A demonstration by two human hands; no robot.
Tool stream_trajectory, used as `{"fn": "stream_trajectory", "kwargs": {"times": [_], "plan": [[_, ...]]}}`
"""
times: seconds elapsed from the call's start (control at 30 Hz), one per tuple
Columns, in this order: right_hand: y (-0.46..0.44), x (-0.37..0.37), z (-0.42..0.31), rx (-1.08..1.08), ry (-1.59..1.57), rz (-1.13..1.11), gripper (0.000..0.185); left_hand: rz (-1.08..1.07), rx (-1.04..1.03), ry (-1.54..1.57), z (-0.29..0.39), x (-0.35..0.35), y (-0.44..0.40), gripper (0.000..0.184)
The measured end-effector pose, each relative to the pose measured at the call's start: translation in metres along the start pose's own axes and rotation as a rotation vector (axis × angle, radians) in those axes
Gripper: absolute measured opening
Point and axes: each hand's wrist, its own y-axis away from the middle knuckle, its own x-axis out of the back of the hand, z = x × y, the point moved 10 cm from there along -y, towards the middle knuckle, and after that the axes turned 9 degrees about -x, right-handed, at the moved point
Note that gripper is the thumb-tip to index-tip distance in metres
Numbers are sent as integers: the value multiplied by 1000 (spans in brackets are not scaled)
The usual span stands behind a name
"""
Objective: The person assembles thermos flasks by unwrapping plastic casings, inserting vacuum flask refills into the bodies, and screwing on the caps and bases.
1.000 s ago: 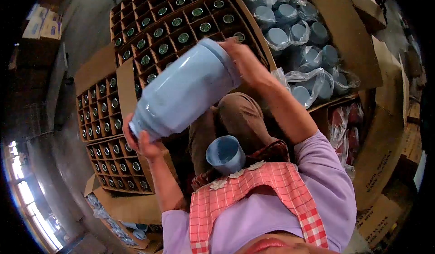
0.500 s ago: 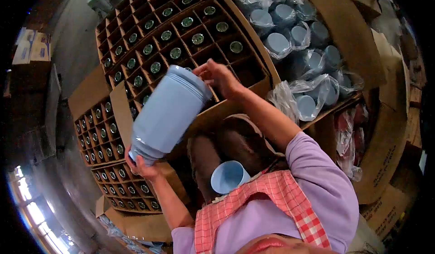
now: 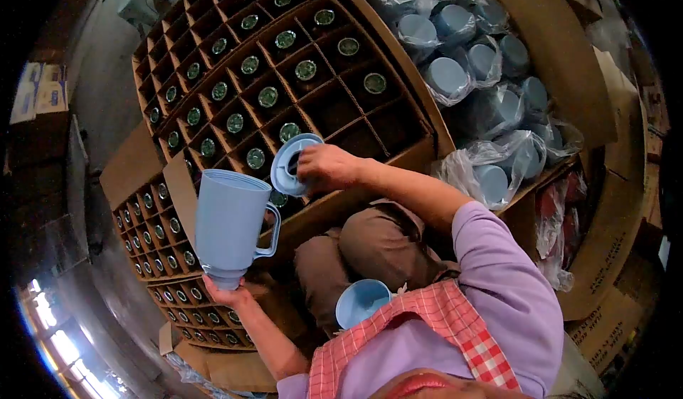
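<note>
My left hand [image 3: 226, 292] is closed around the narrow base of a light-blue plastic flask casing [image 3: 231, 217], which stands nearly upright with its wide mouth up and its handle towards my lap. To the right of its mouth, my right hand [image 3: 329, 168] grips a round light-blue flask collar [image 3: 286, 166] with an opening in its middle. The collar is apart from the casing. A light-blue cup [image 3: 363, 302] rests in my lap against the red checked apron [image 3: 420, 314].
Divided cartons [image 3: 341, 111] hold several round glass tops, one per cell. At the right, an open box [image 3: 442, 132] contains several blue cups [image 3: 448, 77] in clear plastic bags. More divided cartons [image 3: 153, 228] are stacked at the left.
The collar has come off the casing in my right hand. The casing has swung from a tilt to nearly upright and shifted left, and its handle now shows.
</note>
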Motion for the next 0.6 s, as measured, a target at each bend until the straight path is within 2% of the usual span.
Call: {"fn": "stream_trajectory", "kwargs": {"times": [0.07, 0.13, 0.17, 0.23, 0.27, 0.3, 0.33, 0.4, 0.43, 0.47, 0.5, 0.53, 0.57, 0.6], "plan": [[8, 9, -23, 193, -68, -15, 25, 35, -25, -1, 1, -1, 4, 43], [6, 18, 8, 6, 3, 25, 17, 11, -42, -4, 1, -3, 5, 43], [11, 47, 39, -214, 114, 162, 17, 66, -69, 13, 2, -2, 4, 43], [41, 108, 99, -419, 423, 701, 26, 189, -118, 47, 5, -1, 12, 43], [48, 131, 113, -596, 602, 686, 38, 168, -112, 45, 3, -1, 14, 43], [56, 129, 139, -819, 732, 536, 49, 144, -107, 41, 2, 0, 16, 44], [69, 108, 185, -1091, 598, 193, 54, 117, -104, 38, 3, 0, 16, 44], [77, 97, 217, -1082, 468, 143, 51, 17, -13, 52, -1, -2, 15, 45], [71, 109, 213, -976, 518, 195, 48, -28, 31, 62, -2, -7, 18, 46], [69, 116, 206, -873, 563, 237, 46, -7, -9, 81, 5, -5, 18, 46], [66, 119, 194, -773, 603, 279, 44, 12, -47, 95, 15, -9, 20, 47], [60, 148, 153, -635, 557, 450, 40, 31, -85, 116, 22, -10, 23, 47], [54, 171, 135, -578, 534, 463, 42, -27, -74, 162, 19, 1, 13, 48], [53, 195, 117, -525, 509, 476, 45, 15, -79, 166, 29, -5, 23, 48]]}}
